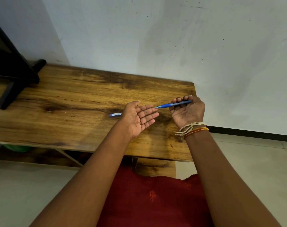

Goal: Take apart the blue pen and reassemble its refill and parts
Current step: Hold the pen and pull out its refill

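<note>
Blue stuff count: one pen (173,104) and one loose cap (115,114), plus two hands, all over one wooden table (70,99). Right hand (188,110) sits palm-up with its fingers curled round the pen's back end, so that grip is closed on it. Pen body is see-through blue with a darker rubbery section near the front, and its pointed tip aims toward 9 o'clock, just about touching the fingertips of the left hand (140,117). Left hand is flat and relaxed, palm up, holding nothing. Cap lies on the table at 9 o'clock from that left hand, half tucked behind it. Thread bands (191,128) wrap the right wrist.
</note>
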`<state>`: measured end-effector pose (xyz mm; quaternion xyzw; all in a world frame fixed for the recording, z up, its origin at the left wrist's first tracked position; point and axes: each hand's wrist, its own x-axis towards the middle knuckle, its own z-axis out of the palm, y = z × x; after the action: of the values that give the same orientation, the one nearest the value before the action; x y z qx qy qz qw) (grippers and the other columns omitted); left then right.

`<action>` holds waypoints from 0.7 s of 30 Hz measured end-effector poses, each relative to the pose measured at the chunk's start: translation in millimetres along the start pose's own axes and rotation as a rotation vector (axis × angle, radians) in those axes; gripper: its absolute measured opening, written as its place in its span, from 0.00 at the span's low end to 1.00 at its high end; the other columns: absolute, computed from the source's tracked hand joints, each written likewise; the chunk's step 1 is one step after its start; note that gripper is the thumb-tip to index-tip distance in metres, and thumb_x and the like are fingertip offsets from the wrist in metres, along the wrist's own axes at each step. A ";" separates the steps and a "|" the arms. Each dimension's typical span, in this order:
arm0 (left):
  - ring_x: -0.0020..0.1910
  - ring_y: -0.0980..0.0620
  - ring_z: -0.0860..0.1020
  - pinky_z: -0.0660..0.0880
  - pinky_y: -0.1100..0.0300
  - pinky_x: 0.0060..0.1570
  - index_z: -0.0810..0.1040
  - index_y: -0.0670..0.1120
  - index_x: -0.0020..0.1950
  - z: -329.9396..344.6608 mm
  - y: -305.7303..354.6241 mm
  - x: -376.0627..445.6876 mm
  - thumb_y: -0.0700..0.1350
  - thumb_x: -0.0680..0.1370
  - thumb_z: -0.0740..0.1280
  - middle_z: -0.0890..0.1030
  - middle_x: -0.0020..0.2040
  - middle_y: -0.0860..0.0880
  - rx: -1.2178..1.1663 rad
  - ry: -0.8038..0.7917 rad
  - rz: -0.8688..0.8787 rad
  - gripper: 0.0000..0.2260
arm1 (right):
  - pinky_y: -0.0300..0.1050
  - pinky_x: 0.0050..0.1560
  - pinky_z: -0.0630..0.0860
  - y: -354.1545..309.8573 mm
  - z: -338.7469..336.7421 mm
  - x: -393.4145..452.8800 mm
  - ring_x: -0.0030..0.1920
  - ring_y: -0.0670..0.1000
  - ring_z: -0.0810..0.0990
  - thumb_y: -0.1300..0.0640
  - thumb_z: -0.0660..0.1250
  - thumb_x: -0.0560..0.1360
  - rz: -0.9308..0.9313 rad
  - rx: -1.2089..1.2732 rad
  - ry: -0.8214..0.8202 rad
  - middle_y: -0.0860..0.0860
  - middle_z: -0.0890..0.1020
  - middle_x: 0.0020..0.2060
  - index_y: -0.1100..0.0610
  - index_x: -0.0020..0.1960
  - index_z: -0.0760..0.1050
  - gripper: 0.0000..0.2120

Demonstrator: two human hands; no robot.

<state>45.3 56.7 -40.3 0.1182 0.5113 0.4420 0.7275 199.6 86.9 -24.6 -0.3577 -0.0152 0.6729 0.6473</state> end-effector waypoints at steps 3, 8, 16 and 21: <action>0.41 0.49 0.85 0.77 0.57 0.41 0.81 0.41 0.48 0.2 0.2 1.3 0.53 0.80 0.53 0.86 0.42 0.45 0.016 0.005 0.040 0.21 | 0.47 0.47 0.73 -0.6 0.9 -1.1 0.32 0.52 0.70 0.57 0.55 0.76 0.007 0.021 0.044 0.54 0.70 0.30 0.56 0.34 0.67 0.13; 0.44 0.48 0.85 0.77 0.56 0.43 0.81 0.41 0.51 0.0 0.7 0.8 0.54 0.81 0.52 0.86 0.44 0.45 -0.029 0.021 0.110 0.22 | 0.48 0.47 0.74 2.1 0.0 1.2 0.36 0.51 0.74 0.56 0.58 0.77 -0.069 -0.231 0.120 0.53 0.74 0.34 0.56 0.36 0.69 0.11; 0.50 0.45 0.83 0.77 0.54 0.48 0.79 0.41 0.58 -2.0 6.6 -2.9 0.58 0.80 0.51 0.84 0.52 0.43 -0.222 0.005 0.186 0.26 | 0.40 0.28 0.70 10.7 -0.7 7.9 0.24 0.44 0.68 0.55 0.61 0.79 -0.185 -0.564 0.169 0.48 0.69 0.26 0.56 0.38 0.75 0.12; 0.56 0.43 0.81 0.75 0.51 0.55 0.76 0.42 0.63 -1.7 7.5 -3.8 0.60 0.79 0.52 0.81 0.59 0.43 -0.285 -0.036 0.193 0.27 | 0.39 0.29 0.72 10.6 0.1 2.7 0.26 0.46 0.71 0.58 0.63 0.77 -0.131 -0.517 0.162 0.50 0.72 0.28 0.58 0.41 0.75 0.08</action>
<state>39.6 57.7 -33.9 0.0706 0.4165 0.5755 0.7002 190.7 87.6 -30.9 -0.5619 -0.1577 0.5726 0.5758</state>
